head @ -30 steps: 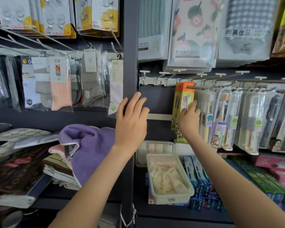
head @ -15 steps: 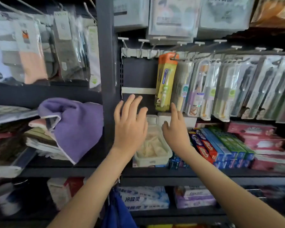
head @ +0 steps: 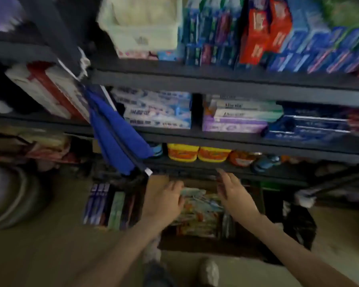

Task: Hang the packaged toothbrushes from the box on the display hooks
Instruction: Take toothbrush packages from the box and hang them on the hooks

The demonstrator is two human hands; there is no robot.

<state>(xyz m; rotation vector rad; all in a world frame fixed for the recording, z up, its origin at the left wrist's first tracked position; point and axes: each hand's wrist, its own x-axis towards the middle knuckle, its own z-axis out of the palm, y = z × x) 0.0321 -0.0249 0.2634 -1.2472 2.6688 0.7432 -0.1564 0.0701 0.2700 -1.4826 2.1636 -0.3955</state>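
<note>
Two hands (head: 164, 200) (head: 234, 194) hover over one box (head: 205, 246).

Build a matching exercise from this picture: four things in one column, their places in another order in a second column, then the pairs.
Things
1. basket
2. blue bag
3. yellow tubs
4. box

Places
A. on the floor
B. on the top shelf in view
C. hanging by the post
D. on the lowest shelf

Pairs: 1-B, 2-C, 3-D, 4-A
</note>
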